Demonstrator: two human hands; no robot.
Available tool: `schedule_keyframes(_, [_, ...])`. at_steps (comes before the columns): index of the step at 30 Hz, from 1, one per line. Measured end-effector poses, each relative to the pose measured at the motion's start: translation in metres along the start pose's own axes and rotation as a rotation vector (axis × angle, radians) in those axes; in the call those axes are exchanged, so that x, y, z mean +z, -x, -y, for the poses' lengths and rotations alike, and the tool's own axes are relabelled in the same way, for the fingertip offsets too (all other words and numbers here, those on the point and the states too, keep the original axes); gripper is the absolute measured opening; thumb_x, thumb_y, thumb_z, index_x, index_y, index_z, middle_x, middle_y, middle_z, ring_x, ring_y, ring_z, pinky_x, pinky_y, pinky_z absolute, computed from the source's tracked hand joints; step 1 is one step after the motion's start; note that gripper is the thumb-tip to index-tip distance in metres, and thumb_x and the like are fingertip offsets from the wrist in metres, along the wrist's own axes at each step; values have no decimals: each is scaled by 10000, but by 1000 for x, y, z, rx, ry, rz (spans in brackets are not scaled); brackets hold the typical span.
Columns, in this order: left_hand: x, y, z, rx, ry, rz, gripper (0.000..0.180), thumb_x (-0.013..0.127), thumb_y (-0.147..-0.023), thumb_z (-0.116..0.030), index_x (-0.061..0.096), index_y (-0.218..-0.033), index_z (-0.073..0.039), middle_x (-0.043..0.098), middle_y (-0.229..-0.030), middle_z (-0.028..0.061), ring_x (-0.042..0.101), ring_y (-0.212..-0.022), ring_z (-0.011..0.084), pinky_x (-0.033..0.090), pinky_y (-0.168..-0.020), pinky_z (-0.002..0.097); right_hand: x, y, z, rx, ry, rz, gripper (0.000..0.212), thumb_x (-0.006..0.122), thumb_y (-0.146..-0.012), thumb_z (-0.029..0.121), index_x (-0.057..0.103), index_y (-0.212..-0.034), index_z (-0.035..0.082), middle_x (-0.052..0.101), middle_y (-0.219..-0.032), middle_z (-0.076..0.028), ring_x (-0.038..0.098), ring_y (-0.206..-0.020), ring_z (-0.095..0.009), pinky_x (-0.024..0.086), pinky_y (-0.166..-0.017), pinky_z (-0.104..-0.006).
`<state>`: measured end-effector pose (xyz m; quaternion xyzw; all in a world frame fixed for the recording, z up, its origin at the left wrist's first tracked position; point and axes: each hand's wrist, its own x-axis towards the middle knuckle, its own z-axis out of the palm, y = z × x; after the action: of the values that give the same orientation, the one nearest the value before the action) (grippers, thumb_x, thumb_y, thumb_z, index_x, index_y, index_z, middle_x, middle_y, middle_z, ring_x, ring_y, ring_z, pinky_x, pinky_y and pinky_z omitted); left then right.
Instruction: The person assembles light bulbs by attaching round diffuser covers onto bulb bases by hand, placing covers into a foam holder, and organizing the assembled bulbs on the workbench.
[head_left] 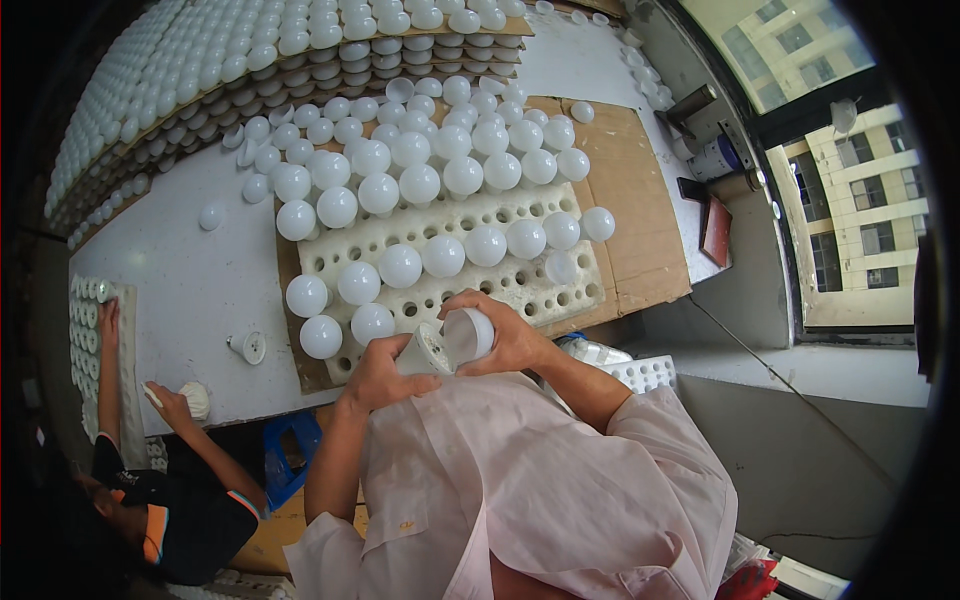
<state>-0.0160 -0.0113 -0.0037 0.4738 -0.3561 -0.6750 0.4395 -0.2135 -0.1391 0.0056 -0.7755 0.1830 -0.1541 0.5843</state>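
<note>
Lamp base (424, 352) is in the left hand (385, 377), right in front of the shirt, fingers curled round it, thumb along the lower side, the end with the small board tipped toward the right. Right hand (512, 340) has a white dome cover (474, 338) cupped from its far side, hollow end turned roughly at the base; can't quite tell if the rims touch. If you're holding parts like this, I'd go light on the dome since it looks thin-walled, grip near the rim, line both rims up square and keep your fingertips off the board. Just beyond the hands there's a pale holed tray (577, 276) with rows of white globes (443, 256), on brown cardboard (640, 205). Another lamp base (250, 347) lies on the table (180, 290) to the left, a co-worker (195, 525) sits past that, and loaded stacks (200, 70) fill the far left
</note>
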Motion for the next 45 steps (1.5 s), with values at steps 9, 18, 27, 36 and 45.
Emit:
schedule_keyframes(9, [-4,3,-9,-99,-161,-34,377,802,-659,-169,649,-926,48,638,-730,49,579,-605,89,477,-550,253,9,-14,27,52,275,186,786,830,-577,191,444,-1242,28,518,-1128,-156,537,-1056,-338,462,-886,-420])
schedule_keyframes(18, [-7,8,-4,-57,-186,-61,386,830,-648,-150,646,-915,61,645,-752,64,609,-662,111,504,-573,249,19,-21,18,-136,270,230,725,799,-615,147,446,-1235,21,522,-1113,-165,542,-1039,-332,468,-887,-410])
schedule_keyframes(27, [0,12,-16,101,-369,-111,442,798,-602,-251,667,-897,52,681,-805,119,646,-734,156,511,-683,303,30,-26,20,-396,171,91,621,808,-564,70,531,-1119,49,516,-1096,-139,542,-983,-289,476,-826,-387])
schedule_keyframes(36, [3,16,-34,46,-496,-115,437,786,-612,-281,664,-870,51,675,-779,156,664,-724,207,513,-674,326,34,-31,14,-446,107,97,554,780,-552,63,542,-1052,43,523,-1014,-114,518,-958,-281,453,-822,-384])
schedule_keyframes(45, [-9,8,-20,114,-629,-257,475,807,-647,-324,651,-926,27,671,-835,165,662,-791,222,508,-715,325,38,-34,-8,-221,65,52,793,816,-609,84,388,-1276,80,479,-1188,-104,492,-1103,-266,403,-961,-389])
